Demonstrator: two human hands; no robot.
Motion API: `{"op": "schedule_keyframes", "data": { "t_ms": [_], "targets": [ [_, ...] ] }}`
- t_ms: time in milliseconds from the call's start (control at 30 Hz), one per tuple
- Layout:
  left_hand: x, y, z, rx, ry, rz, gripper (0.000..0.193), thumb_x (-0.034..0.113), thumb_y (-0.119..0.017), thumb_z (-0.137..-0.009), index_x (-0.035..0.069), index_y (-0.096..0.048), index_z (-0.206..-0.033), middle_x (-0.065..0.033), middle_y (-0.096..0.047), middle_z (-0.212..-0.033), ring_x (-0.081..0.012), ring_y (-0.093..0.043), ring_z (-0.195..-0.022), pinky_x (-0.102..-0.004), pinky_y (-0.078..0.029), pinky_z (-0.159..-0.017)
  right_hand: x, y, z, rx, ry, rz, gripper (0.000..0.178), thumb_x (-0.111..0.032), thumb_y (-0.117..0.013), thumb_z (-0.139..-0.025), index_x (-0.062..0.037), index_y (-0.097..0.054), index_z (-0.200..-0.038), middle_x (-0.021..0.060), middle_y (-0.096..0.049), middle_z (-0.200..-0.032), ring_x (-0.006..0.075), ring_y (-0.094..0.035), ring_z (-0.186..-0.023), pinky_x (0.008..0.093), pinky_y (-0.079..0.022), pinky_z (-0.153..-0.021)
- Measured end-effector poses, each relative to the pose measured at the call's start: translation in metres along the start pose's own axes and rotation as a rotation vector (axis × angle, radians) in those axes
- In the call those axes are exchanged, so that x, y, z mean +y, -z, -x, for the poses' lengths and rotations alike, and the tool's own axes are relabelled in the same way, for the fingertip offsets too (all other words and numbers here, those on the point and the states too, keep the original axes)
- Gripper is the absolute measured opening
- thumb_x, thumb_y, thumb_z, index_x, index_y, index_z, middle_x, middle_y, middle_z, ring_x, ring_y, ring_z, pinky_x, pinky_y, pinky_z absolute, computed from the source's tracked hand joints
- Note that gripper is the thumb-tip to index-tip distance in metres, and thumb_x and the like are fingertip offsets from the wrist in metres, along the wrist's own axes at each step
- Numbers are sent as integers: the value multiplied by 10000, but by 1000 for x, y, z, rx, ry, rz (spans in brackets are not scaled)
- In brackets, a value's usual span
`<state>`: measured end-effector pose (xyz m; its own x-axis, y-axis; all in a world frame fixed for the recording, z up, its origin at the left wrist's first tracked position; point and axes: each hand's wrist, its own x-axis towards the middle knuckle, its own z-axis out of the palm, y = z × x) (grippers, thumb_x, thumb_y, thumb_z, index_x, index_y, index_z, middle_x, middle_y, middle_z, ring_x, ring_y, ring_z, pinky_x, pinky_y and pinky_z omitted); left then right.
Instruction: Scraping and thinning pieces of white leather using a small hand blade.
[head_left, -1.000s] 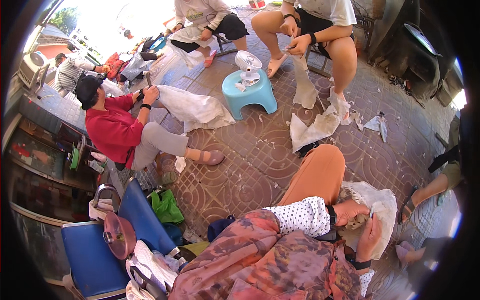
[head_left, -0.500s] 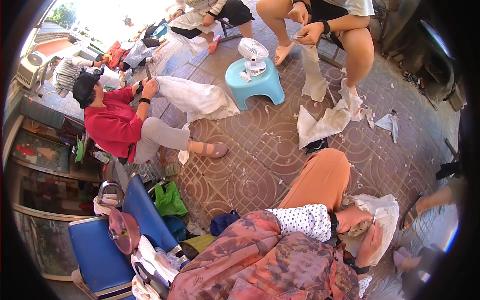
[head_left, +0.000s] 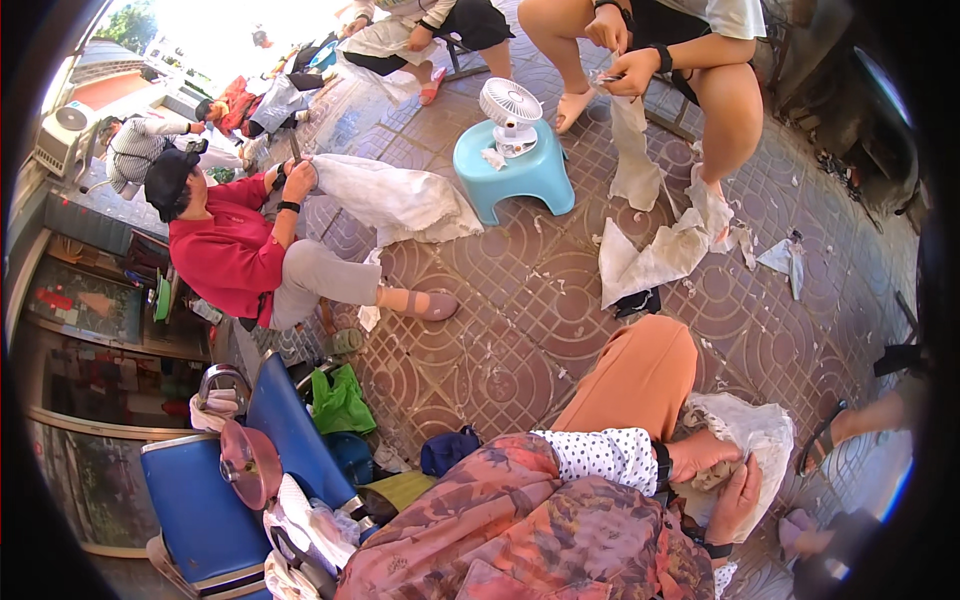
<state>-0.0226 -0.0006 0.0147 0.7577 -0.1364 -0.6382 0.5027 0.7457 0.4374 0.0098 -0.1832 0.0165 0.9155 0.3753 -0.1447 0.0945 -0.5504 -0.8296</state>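
A crumpled off-white cloth (head_left: 765,428) with ragged edges lies over my lap, partly bunched under my fingers. My left hand (head_left: 703,455), coming out of a white polka-dot sleeve with a dark wristband, is closed on the cloth. Just below it, my right hand (head_left: 735,503) has its fingers pinched together at the cloth, with their tips close to the left fingertips. What lies between the right fingers is hidden. My orange trouser leg (head_left: 630,375) and a floral garment (head_left: 470,510) are beside the hands.
A light blue stool (head_left: 515,170) carries a white fan (head_left: 510,112). A person in red (head_left: 225,235) holds a whitish sack (head_left: 400,195); others sit at the back working cloth. Scraps lie on tiles. Blue chairs (head_left: 200,510) with a pink basin (head_left: 250,465) stand at left.
A small shiny metal tool showed upright at my right fingers before; now it is out of sight. My right fingertips have come lower, closer to my left hand. The whole view has shifted slightly.
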Motion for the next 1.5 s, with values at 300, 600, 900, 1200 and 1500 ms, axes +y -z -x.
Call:
{"op": "schedule_keyframes", "data": {
  "t_ms": [300,600,900,1200,1500],
  "targets": [
    [0,2,-3,2,0,-11,251,212,-714,-841,-5,-713,-966,-16,-670,-895,-113,-569,-808,-271,-446,-706,-9,-4,-5,-20,67,26,346,-141,-488,-1051,64,-555,-1321,148,-597,-1137,263,-579,-1050,346,-450,-940],
    [-2,2,-2,-21,-25,-20,307,226,-709,-841,-36,-713,-1002,-41,-692,-958,-117,-587,-866,-279,-462,-750,-11,-6,-5,-2,114,14,343,-143,-493,-1049,66,-561,-1312,142,-599,-1142,255,-579,-1057,344,-449,-945],
    [3,-2,4,-32,-31,-10,268,230,-702,-857,-10,-716,-975,-23,-677,-905,-109,-566,-809,-266,-447,-706,-9,-4,-3,-5,112,-9,357,-161,-503,-1046,67,-558,-1314,137,-598,-1149,243,-570,-1057,337,-441,-948],
    [-9,-2,-5,-36,-33,-46,286,258,-693,-863,-3,-719,-978,-24,-672,-902,-112,-558,-807,-274,-436,-699,-10,-2,1,-17,121,-44,357,-164,-507,-1052,43,-554,-1339,95,-586,-1173,191,-553,-1079,311,-429,-965],
    [-13,0,-4,-31,-35,-113,316,276,-684,-840,-11,-722,-966,-36,-675,-906,-130,-566,-816,-293,-438,-713,-6,3,8,-13,175,-20,367,-181,-522,-1050,26,-564,-1350,68,-594,-1162,161,-553,-1062,299,-431,-955]
  ]
}}
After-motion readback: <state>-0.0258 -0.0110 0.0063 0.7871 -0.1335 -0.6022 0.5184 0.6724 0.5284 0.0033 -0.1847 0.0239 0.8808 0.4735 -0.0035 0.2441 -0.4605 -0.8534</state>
